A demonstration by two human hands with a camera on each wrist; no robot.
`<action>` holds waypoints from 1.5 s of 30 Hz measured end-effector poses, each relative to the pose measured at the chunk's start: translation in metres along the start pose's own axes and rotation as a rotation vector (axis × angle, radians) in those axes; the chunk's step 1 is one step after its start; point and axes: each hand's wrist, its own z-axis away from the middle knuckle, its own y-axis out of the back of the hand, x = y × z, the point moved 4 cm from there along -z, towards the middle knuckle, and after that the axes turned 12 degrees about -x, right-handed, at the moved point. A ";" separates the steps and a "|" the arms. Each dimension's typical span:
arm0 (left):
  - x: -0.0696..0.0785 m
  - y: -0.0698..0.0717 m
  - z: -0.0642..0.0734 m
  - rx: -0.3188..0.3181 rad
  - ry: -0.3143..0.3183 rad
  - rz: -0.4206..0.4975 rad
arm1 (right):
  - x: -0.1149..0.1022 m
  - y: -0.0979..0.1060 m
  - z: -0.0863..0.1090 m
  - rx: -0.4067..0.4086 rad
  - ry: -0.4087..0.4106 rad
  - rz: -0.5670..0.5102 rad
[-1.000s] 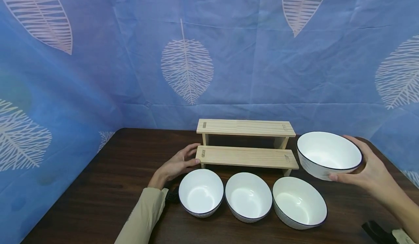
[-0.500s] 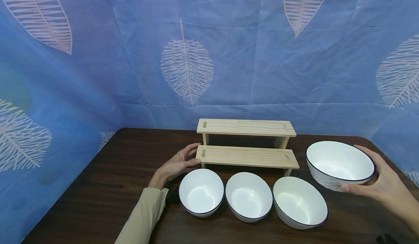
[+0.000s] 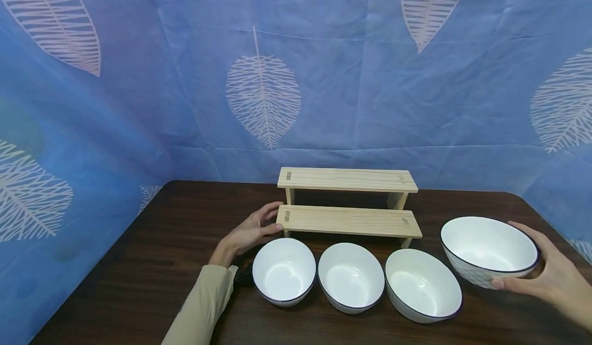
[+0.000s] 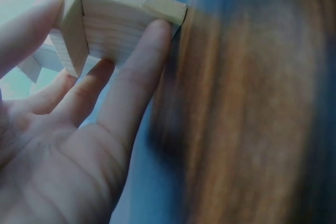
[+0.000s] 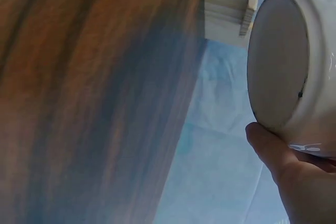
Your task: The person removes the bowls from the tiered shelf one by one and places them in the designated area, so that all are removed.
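Note:
On the right of the head view my right hand [image 3: 548, 278] grips a white bowl [image 3: 489, 244] with a dark rim, its thumb on the near side. The right wrist view shows the base of this bowl [image 5: 278, 59] raised off the table, the thumb [image 5: 270, 148] at its edge and the other fingers mostly hidden. My left hand [image 3: 250, 232] holds the left end of a two-step wooden rack [image 3: 349, 220], thumb at the front corner of its lower step. In the left wrist view its fingertips [image 4: 157, 30] press against the rack's leg [image 4: 126, 27].
In front of the rack stand three more white bowls with dark rims: a left bowl [image 3: 284, 273], a middle bowl [image 3: 351, 278] and a right bowl [image 3: 423, 286]. The dark wooden table [image 3: 152, 262] meets a blue leaf-patterned cloth [image 3: 324, 98] at the back.
My right hand has moved the bowl rightward and toward the near side, away from the rack. The left hand, the rack and the other three bowls have stayed put.

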 end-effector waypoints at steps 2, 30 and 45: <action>0.000 0.000 0.000 -0.001 0.000 0.000 | 0.002 0.000 0.001 -0.008 -0.020 0.018; 0.000 -0.001 0.002 -0.007 -0.001 -0.001 | 0.035 -0.009 0.024 -0.167 -0.169 0.034; 0.003 0.000 0.004 0.007 0.003 0.003 | 0.078 -0.009 0.038 -0.187 0.089 0.067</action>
